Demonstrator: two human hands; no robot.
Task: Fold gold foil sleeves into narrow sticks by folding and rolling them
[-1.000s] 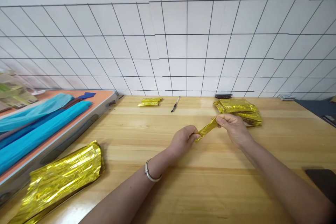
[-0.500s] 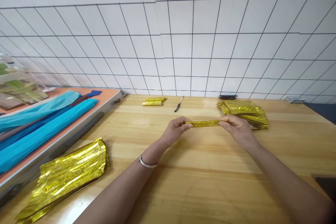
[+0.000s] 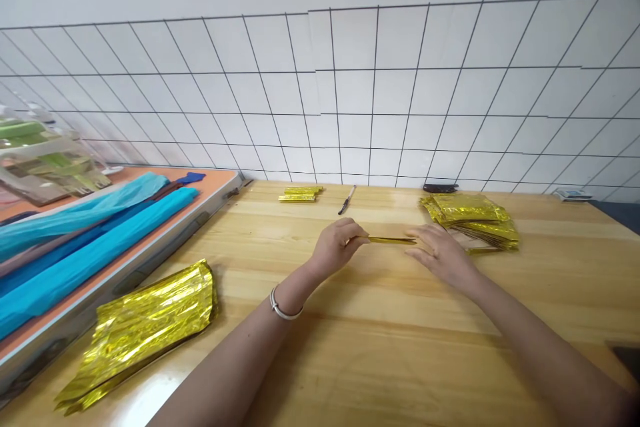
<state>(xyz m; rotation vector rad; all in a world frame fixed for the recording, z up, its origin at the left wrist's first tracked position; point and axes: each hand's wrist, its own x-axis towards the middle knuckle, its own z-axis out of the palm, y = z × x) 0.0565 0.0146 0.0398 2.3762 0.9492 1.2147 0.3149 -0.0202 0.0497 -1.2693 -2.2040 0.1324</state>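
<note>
A narrow folded strip of gold foil is held over the wooden table, seen almost edge-on. My left hand is closed on its left end, thumb and fingers pinched together. At the strip's other end, my right hand is open, thumb and fingers apart around the tip. Just behind my right hand lies a fanned stack of gold foil sheets. A larger wrinkled gold foil stack rests on the table to the left of my left forearm.
Several short gold foil strips and a pen lie near the wall. A black object sits behind the fanned stack. On the left, an orange-topped case bears rolled blue sheets and a clear container.
My right hand has loosened from the strip's right end and its fingers have spread. The strip has turned from its flat face to its edge. The view has shifted slightly left.
</note>
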